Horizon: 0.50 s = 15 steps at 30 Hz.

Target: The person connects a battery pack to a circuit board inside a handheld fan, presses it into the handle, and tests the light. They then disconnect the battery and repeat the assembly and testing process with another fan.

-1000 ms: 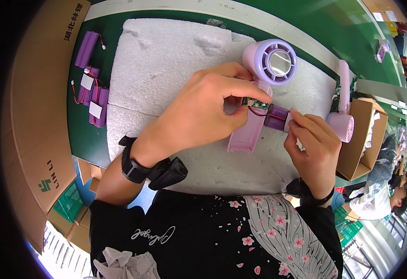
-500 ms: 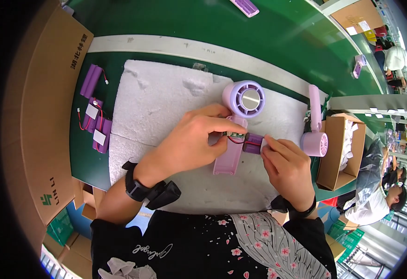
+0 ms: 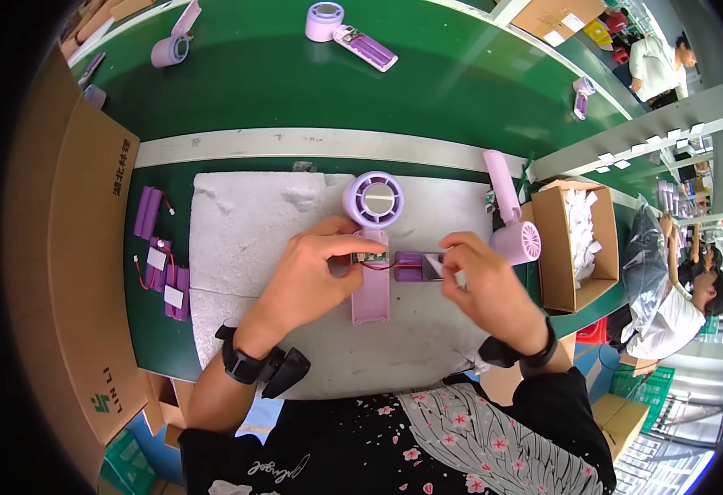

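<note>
A handheld fan lies on the white foam pad [image 3: 304, 363], with its round lilac head [image 3: 373, 200] at the far end and its pink handle shell [image 3: 370, 304] uncovered. My left hand [image 3: 295, 268] pinches a small green circuit board [image 3: 370, 258] over the handle between thumb and forefinger. Red and black wires run from the board to a purple battery pack [image 3: 409, 266] right of the handle. A pale paper flap [image 3: 432, 266] lifts from the pack's right end. My right hand [image 3: 489, 285] is closed at that flap's edge; its fingertips are slightly blurred.
Left of the pad lie several purple battery packs [image 3: 155, 256] with wires. At right are another pink fan [image 3: 514, 239] and a cardboard box [image 3: 555, 272] of white paper scraps. Further fans [image 3: 366, 48] sit on the green belt [image 3: 246, 91] beyond a metal rail. A large carton [image 3: 89, 272] stands left.
The view has shifted, showing more fans on the belt. My right hand has drawn slightly away from the battery pack, and the pale flap now stands out from it. My left hand keeps its pinch.
</note>
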Each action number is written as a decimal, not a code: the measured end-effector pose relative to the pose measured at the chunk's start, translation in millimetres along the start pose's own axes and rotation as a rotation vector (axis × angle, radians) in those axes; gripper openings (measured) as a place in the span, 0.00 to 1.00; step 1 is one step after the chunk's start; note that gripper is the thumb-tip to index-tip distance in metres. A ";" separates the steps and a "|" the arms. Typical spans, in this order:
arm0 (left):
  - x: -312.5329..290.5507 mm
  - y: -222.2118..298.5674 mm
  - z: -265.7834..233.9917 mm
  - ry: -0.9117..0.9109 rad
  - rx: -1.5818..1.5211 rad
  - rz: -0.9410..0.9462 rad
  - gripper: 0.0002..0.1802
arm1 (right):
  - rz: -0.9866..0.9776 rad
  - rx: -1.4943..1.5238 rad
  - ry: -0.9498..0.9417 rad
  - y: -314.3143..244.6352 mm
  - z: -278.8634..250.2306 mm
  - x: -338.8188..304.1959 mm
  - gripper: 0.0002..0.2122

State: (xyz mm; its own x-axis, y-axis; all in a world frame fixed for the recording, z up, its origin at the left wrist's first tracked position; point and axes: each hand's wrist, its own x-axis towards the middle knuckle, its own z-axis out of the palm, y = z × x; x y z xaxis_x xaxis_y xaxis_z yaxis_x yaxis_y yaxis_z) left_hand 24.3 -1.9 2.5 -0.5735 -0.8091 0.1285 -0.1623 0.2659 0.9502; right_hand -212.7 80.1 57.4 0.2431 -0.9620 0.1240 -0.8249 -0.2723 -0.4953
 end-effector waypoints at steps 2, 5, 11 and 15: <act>-2.5 -1.0 -0.8 0.009 0.017 -0.022 0.20 | 0.080 0.052 0.020 2.2 -18.5 -3.9 0.07; -1.1 0.9 1.5 0.014 -0.050 -0.030 0.20 | 0.430 -0.043 0.208 20.7 -85.7 -22.3 0.04; 0.7 4.5 7.2 0.056 0.023 0.037 0.21 | 0.509 -0.116 0.362 25.3 -90.9 -39.5 0.09; -4.7 -1.7 4.7 0.043 0.042 0.043 0.21 | -0.064 -0.094 0.029 -17.8 -4.3 10.5 0.23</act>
State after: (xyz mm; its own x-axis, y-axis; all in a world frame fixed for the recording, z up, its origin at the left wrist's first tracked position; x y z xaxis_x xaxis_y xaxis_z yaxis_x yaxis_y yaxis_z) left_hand 23.5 4.0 -1.0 -0.5459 -0.8178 0.1822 -0.1725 0.3225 0.9307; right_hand -197.7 74.8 71.2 0.2836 -0.9422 0.1782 -0.8525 -0.3328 -0.4030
